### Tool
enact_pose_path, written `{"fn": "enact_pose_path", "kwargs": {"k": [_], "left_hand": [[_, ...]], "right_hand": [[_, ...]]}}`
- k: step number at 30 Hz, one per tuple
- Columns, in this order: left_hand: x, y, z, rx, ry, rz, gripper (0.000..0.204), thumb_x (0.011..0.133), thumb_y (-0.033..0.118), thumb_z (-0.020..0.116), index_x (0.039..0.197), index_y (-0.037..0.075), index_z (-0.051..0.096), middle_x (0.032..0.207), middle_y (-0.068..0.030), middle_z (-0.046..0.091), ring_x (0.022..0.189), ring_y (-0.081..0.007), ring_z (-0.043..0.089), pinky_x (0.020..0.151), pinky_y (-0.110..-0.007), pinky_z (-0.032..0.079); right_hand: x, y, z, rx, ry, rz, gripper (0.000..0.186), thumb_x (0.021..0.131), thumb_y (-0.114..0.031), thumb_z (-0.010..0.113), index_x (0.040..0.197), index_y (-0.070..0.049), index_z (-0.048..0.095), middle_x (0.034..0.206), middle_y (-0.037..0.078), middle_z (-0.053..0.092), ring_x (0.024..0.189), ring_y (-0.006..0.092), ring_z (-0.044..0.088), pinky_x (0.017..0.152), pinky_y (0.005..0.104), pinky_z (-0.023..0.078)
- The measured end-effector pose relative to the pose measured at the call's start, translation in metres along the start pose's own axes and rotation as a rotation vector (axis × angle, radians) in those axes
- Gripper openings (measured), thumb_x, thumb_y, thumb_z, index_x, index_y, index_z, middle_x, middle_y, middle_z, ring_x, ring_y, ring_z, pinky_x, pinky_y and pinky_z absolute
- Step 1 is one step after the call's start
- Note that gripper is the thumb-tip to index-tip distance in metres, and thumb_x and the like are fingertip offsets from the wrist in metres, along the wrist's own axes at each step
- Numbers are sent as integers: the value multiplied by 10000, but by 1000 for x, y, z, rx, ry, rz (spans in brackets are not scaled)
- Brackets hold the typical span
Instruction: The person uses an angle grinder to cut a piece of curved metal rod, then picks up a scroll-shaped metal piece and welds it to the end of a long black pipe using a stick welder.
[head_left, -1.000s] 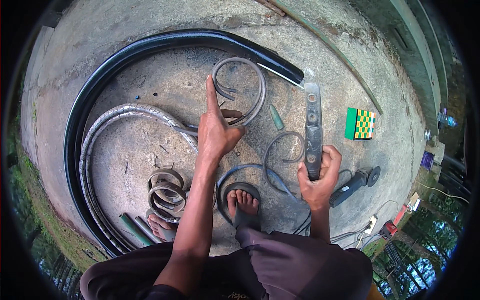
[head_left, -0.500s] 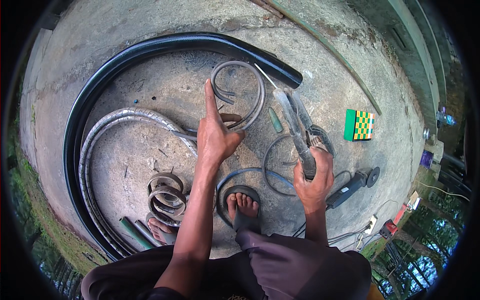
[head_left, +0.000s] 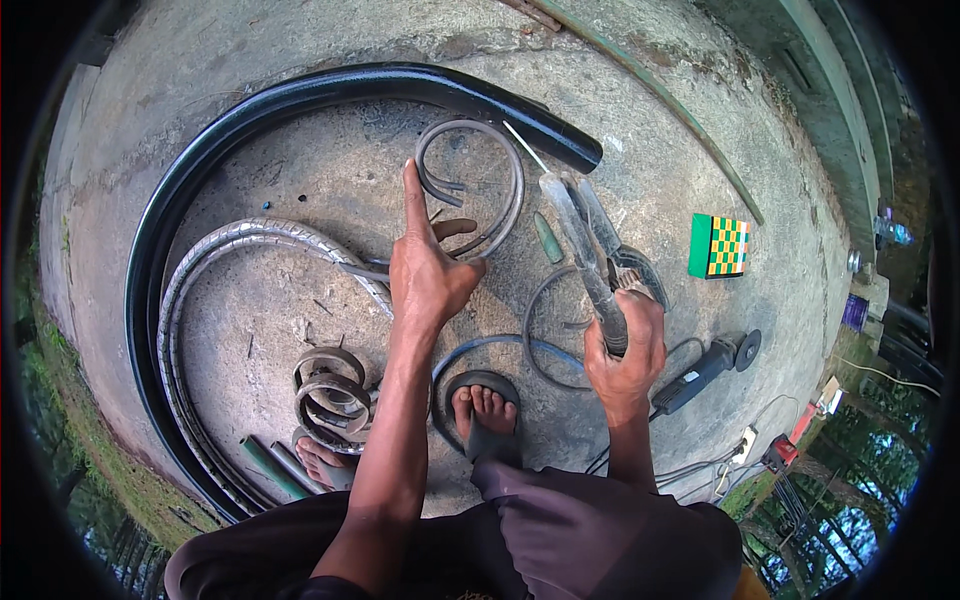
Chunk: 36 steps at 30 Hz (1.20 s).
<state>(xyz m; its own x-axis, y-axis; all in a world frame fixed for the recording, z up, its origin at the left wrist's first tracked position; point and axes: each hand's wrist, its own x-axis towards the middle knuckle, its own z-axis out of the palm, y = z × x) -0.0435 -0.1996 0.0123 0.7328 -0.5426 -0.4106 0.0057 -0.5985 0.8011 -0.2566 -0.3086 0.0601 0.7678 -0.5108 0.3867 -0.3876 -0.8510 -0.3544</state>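
Note:
My left hand [head_left: 430,270] grips a coiled grey rod [head_left: 519,190] low on its loop, with the index finger stretched out along the coil's left side. One tail of the rod reaches left toward a curved, silver-wrapped tube [head_left: 270,230]. In my right hand [head_left: 627,350] is a worn grey welding electrode holder [head_left: 590,265]. A thin pale electrode [head_left: 524,146] sticks out of its jaws, slanting up and left close to the coil's right side. Whether its tip touches the coil I cannot tell; a small gap seems to show. A green pointed piece [head_left: 548,238] lies between the coil and the holder.
A thick black curved pipe [head_left: 300,98] arcs around the left and far side. Several metal rings [head_left: 335,390] lie by my left foot, green tubing [head_left: 270,468] below. At right are a green-and-yellow checkered box [head_left: 720,247], an angle grinder [head_left: 690,382], cables and a long rod [head_left: 690,130].
Both hands have shifted very slightly left, carrying the coiled rod and the electrode holder along. Their grips look the same.

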Motion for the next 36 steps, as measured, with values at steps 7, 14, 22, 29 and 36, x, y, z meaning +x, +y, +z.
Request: {"fn": "enact_pose_path", "kwargs": {"k": [7,14,22,29,36], "left_hand": [[-1,2,0,-37,-8,-34,1344,635,11,851,1640,173,-27,1199,-149,737,1107,-345,713,1006,-414,552],[-3,6,-2,-51,-3,-41,1334,634,5,853,1643,170,-4,1190,-150,741,1087,-343,722,990,-418,555],[-3,0,2,-46,23,-6,1323,638,-16,833,1645,171,-6,1167,-166,747,902,-293,766,837,-370,605],[-2,-5,4,-19,50,49,1321,639,-36,825,1645,175,-4,1153,-166,751,870,-279,767,818,-363,605],[-3,6,-2,-92,8,-1,1309,656,-38,817,1641,182,-16,1147,-192,743,842,-292,767,767,-388,617]], "right_hand": [[-1,1,6,8,23,-26,642,706,110,708,1300,-97,579,1034,170,614,873,335,664,650,420,560],[-5,2,9,-8,-47,9,639,702,91,742,1288,-92,568,1078,167,639,966,354,665,788,435,573],[-4,2,12,-7,-39,-6,652,700,83,748,1299,-109,577,1070,156,633,955,344,665,766,430,576],[-6,3,17,6,-39,-10,656,705,99,736,1304,-124,587,1055,153,618,930,338,669,731,420,573],[-2,1,16,-29,-23,-28,649,699,105,729,1289,-137,611,1078,167,606,905,336,672,680,415,573]]}}
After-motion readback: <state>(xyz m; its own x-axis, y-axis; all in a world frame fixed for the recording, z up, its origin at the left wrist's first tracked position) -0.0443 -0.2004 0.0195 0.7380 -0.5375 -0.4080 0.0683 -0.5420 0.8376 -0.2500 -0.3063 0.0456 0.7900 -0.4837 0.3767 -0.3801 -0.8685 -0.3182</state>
